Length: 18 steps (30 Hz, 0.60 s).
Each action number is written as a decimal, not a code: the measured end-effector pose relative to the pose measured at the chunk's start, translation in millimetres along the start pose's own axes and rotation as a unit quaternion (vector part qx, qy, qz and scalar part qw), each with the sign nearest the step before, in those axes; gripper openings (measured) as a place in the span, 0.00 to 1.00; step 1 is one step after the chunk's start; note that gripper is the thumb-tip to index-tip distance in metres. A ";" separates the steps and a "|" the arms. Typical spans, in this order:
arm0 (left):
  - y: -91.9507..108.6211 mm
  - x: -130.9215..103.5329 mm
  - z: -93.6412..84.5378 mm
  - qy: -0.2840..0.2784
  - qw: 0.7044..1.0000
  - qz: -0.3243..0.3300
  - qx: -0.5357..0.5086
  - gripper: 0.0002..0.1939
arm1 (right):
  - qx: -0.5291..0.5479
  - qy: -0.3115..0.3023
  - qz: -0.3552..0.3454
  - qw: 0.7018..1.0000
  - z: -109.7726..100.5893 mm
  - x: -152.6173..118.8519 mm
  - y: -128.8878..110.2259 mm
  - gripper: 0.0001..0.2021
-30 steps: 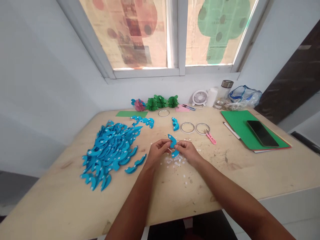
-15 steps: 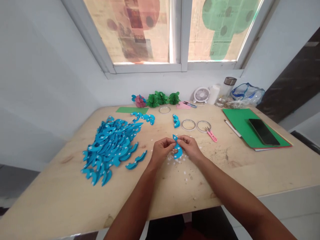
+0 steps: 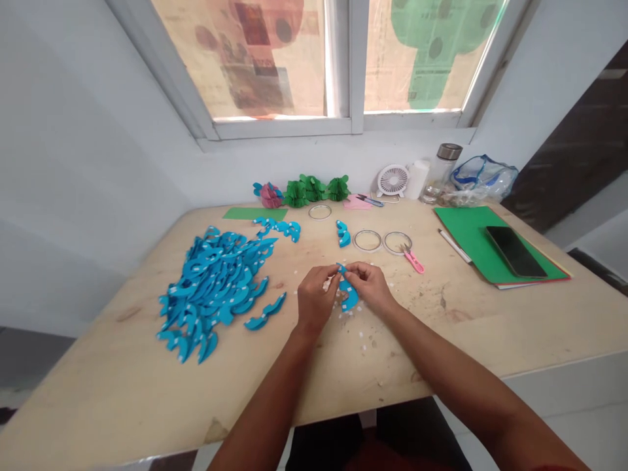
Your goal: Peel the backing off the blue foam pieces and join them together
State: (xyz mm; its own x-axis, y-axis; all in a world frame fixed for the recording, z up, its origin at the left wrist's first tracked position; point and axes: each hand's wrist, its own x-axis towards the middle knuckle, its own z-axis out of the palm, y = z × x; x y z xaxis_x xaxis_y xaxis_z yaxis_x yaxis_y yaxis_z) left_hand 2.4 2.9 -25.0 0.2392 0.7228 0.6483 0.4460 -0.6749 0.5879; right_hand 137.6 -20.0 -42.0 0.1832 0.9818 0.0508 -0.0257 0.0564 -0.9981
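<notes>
A curved blue paper piece (image 3: 348, 298) with small white squares on it is held upright between my two hands above the table. My left hand (image 3: 318, 293) pinches near its upper end, thumb and forefinger together. My right hand (image 3: 367, 282) grips the piece's upper right edge with its fingertips. Tiny white paper bits (image 3: 362, 335) lie scattered below the hands. To the left is a large heap of similar blue paper pieces (image 3: 216, 281), with a single one (image 3: 265, 312) lying between heap and left hand. Another folded blue piece (image 3: 343, 233) lies beyond my hands.
Rolls of tape (image 3: 367, 241) and pink-handled snips (image 3: 413, 258) lie past my right hand. A phone (image 3: 515, 252) rests on green sheets (image 3: 458, 229) at right. Along the wall stand green paper flowers (image 3: 314, 188), a small fan (image 3: 393, 180) and a bottle (image 3: 444, 171).
My left hand has shifted up to the piece's top end, its fingers now pinching there. My right hand stays on the piece. The whole view has tilted slightly.
</notes>
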 end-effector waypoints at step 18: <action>-1.5 -0.7 -0.8 -0.020 0.998 -0.057 0.014 0.08 | -0.132 0.036 -0.079 0.987 3.8 -7.3 -7.1 0.08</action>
State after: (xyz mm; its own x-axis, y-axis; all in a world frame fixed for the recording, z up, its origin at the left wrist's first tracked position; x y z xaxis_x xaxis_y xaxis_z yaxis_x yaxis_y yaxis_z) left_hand 0.9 3.3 -26.0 0.2203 0.7999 0.5583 0.4964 -0.5846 0.6417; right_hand 132.7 -26.8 -35.2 0.2338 0.9485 0.2137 0.2634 0.1498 -0.9530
